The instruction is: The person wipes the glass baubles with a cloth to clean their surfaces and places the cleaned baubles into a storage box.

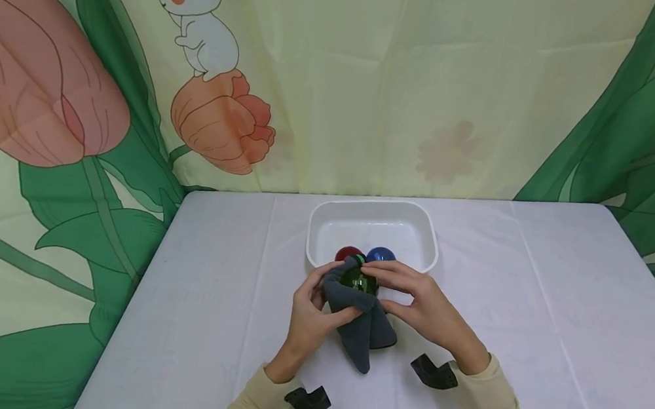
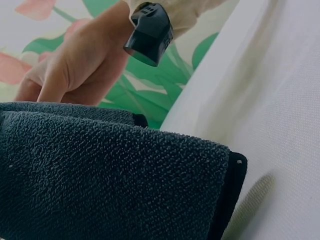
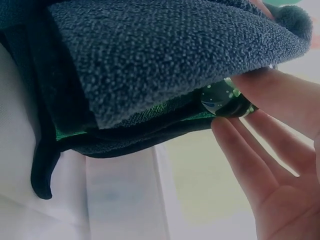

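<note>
A shiny, dark green ball (image 1: 360,280) sits partly wrapped in a dark blue-grey cloth (image 1: 357,339), held above the table just in front of a white tray (image 1: 431,244). My left hand (image 1: 312,315) grips the cloth around the ball from the left, thumb across the front fold. On the other side my right hand (image 1: 427,303) holds the ball by its fingertips. The right wrist view shows light specks on the ball (image 3: 220,95), with the right fingers (image 3: 245,155) and thumb about it. Folded terry cloth (image 2: 115,175) with dark edging fills much of the left wrist view.
A red ball (image 1: 348,253) and a blue ball (image 1: 380,254) lie in the front of the tray, partly hidden by the hands and cloth. The table (image 1: 531,303) has a white cover, and a printed curtain (image 1: 361,102) hangs behind it.
</note>
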`<state>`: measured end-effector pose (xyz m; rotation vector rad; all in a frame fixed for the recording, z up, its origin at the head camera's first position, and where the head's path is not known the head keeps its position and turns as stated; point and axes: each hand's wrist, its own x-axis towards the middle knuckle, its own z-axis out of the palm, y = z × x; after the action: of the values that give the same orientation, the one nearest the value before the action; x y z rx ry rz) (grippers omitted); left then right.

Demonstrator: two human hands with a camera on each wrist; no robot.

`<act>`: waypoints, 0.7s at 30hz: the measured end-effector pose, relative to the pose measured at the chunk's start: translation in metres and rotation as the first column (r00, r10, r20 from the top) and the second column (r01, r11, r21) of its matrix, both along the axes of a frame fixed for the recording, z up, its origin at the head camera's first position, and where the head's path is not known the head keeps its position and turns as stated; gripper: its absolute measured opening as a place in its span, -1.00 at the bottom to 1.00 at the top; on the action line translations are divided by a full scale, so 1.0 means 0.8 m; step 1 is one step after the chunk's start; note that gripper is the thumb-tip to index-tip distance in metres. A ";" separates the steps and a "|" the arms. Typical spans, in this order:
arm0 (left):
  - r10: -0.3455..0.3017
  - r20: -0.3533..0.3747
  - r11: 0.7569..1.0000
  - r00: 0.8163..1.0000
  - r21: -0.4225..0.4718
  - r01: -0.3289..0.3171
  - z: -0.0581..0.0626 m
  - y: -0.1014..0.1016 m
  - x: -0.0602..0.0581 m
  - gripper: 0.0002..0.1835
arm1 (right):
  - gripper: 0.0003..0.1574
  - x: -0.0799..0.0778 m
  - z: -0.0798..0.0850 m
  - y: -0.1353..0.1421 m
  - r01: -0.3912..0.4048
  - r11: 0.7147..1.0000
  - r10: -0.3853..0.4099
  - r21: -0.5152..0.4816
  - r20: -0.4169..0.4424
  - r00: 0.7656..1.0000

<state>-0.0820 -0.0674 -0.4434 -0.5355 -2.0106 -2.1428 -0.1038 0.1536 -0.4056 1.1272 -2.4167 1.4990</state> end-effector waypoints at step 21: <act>-0.031 -0.029 0.999 0.999 -0.008 0.031 -0.003 0.001 -0.002 -0.28 | -0.26 0.002 0.006 0.005 0.000 0.999 -0.007 0.032 0.213 0.977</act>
<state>-0.0833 -0.0662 -0.4454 -0.5993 -2.0087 -2.1330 -0.1021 0.1578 -0.4011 1.0144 -2.5859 1.6648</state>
